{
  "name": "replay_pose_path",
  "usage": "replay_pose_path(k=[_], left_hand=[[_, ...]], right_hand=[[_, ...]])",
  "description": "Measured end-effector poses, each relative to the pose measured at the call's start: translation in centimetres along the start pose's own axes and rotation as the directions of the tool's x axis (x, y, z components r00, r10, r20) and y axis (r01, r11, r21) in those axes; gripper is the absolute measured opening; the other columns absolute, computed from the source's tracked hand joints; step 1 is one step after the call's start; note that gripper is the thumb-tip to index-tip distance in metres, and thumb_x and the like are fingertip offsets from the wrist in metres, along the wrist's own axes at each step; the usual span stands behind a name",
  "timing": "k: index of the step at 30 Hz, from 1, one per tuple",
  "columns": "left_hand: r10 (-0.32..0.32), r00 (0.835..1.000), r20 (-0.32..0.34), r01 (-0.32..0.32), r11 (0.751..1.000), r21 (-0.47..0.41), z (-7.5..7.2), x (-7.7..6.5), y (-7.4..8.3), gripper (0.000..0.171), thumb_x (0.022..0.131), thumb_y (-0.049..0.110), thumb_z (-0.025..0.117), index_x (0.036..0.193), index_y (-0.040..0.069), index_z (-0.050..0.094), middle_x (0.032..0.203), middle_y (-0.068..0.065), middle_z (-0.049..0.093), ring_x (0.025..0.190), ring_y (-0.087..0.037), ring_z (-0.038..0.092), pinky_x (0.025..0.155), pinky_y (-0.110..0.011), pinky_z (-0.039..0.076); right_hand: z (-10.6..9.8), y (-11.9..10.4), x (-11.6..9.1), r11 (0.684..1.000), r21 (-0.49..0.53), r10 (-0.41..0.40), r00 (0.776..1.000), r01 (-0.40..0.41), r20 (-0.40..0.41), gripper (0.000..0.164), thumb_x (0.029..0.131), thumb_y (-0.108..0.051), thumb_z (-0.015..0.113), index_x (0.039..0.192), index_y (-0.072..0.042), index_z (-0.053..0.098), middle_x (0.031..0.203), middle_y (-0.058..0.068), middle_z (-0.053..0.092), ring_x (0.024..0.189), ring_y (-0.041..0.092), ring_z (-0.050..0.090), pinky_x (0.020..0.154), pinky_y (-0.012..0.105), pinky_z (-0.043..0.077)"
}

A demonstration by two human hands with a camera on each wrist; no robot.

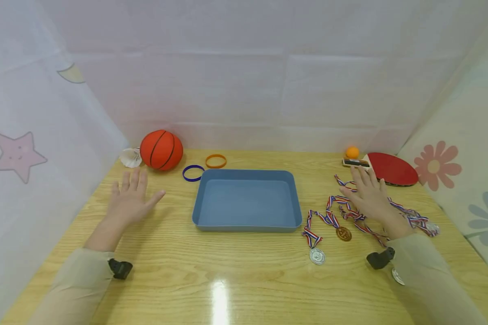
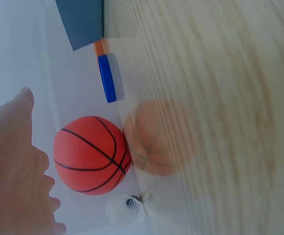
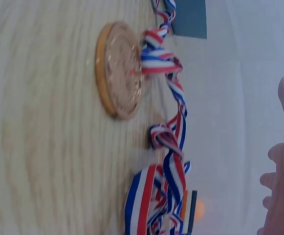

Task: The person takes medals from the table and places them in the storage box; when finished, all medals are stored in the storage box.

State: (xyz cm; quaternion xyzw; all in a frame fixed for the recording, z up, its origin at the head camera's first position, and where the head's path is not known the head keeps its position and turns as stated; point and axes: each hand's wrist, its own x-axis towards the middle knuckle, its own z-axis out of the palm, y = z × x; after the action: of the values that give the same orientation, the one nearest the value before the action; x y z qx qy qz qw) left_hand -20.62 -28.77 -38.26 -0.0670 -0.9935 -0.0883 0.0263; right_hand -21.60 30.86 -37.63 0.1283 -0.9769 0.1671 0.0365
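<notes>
My left hand (image 1: 130, 201) hovers over the left of the table, fingers spread and holding nothing. Just beyond its fingertips sit a small red basketball (image 1: 161, 150) and a white shuttlecock (image 1: 130, 157). On the right, my other hand (image 1: 370, 198) is also empty, its straight fingers held above tangled red, white and blue medal ribbons. A bronze-coloured medal (image 3: 124, 71) and a silver medal (image 1: 317, 256) lie to its left. Past its fingertips is a red table tennis paddle (image 1: 394, 169), with an orange ball (image 1: 352, 152) behind the handle.
A blue-grey rectangular tray (image 1: 247, 229) stands mid-table between the hands. Behind its left corner lie a blue wristband (image 1: 193, 180) and an orange wristband (image 1: 216, 167). More silver medals (image 1: 433, 228) lie at the right, one partly behind the sleeve. Pale curtains (image 1: 244, 90) enclose the table.
</notes>
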Motion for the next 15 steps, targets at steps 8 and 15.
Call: replay_pose_path(k=[8, 15], left_hand=[[0.124, 0.992, 0.022, -0.123, 0.991, -0.054, 0.4, 0.6, 2.4, 0.086, 0.093, 0.058, 0.03, 0.145, -0.003, -0.002, 0.149, -0.025, -0.006, 0.133, -0.041, -0.014, 0.101, -0.064, -0.006], [0.223, 0.974, 0.036, -0.219, 0.972, -0.091, 1.4, 1.4, 4.7, 0.085, 0.093, 0.056, 0.034, 0.146, -0.003, 0.004, 0.151, -0.022, -0.003, 0.135, -0.041, -0.003, 0.104, -0.06, 0.002]], right_hand=[[1.0, -2.2, 0.9, 0.988, 0.122, -0.102, 0.995, 0.099, 0.021, 0.072, 0.098, -0.043, 0.035, 0.148, -0.008, -0.003, 0.15, 0.022, -0.006, 0.134, 0.038, -0.017, 0.097, 0.065, -0.014], [2.4, -4.7, 2.0, 0.981, 0.125, -0.158, 0.984, 0.147, 0.082, 0.074, 0.097, -0.045, 0.038, 0.148, -0.005, 0.0, 0.151, 0.021, -0.001, 0.135, 0.038, -0.01, 0.102, 0.062, -0.007]])
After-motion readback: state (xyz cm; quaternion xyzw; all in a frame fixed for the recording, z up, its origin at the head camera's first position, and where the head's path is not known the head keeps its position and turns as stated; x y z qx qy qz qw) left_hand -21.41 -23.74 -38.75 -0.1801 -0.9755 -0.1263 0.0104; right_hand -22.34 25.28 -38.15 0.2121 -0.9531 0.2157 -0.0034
